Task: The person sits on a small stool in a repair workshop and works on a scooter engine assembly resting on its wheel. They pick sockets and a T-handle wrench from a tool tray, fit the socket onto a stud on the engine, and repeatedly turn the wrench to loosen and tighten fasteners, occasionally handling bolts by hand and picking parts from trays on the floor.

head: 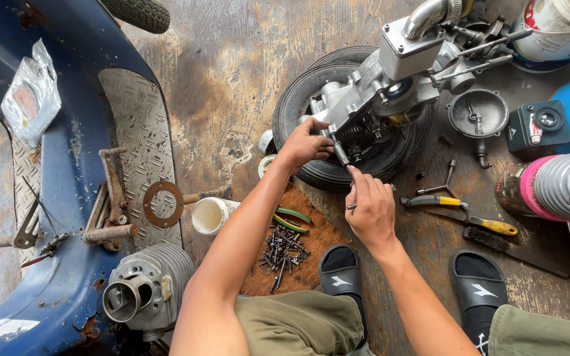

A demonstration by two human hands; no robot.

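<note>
At the far left of the frame a blue scooter body (67, 198) is seen, with a rusty ring gasket (163, 204) lying on its checker-plate floor and a finned cylinder (146, 287) at its lower edge. Right of these, a white cup (209, 215) stands on the floor, and a heap of bolts (284, 249) is spread on a brown mat (311, 244) beside green-handled pliers (291, 219). At the centre, the left hand (306, 144) is closed around a short metal socket tool (341, 154) whose long axis slants from upper left to lower right, its upper end pressed against the engine casing (371, 99) that rests on a black tyre (328, 173). Just below and to the right, the right hand (371, 209) is pinched on a thin rod (353, 195) held nearly upright, its top close under the tool's lower end. The casing lies above both hands, and the left hand is the nearer to it. Further right, a yellow-handled tool (493, 226) and a wire brush (486, 238) are laid on the floor.
</note>
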